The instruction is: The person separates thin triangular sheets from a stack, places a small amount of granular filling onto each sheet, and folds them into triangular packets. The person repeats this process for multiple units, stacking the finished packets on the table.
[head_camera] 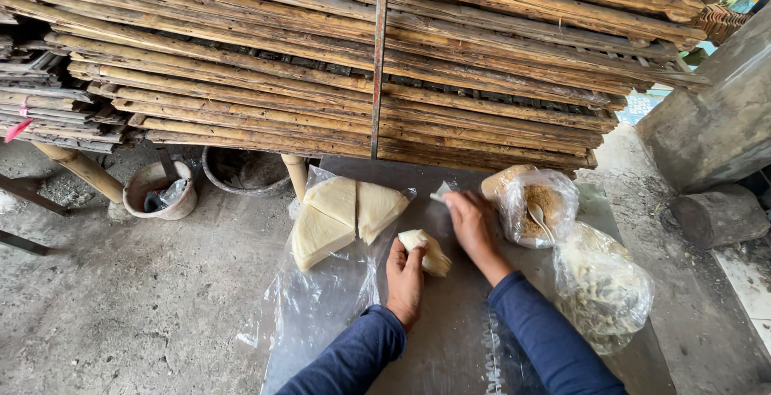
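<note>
The left hand [405,278] pinches a folded pale wrapper [427,252] between thumb and fingers, just left of the right hand [472,220], which grips a small white piece; thin and limp, it looks light, tearable, best held by its folded edge.

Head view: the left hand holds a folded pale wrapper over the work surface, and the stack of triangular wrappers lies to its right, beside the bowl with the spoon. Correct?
Not quite. The head view shows the stack of triangular wrappers lying to the left of the left hand, not to its right and not beside the bowl with the spoon. The left hand does hold a folded pale wrapper over the work surface.
</note>
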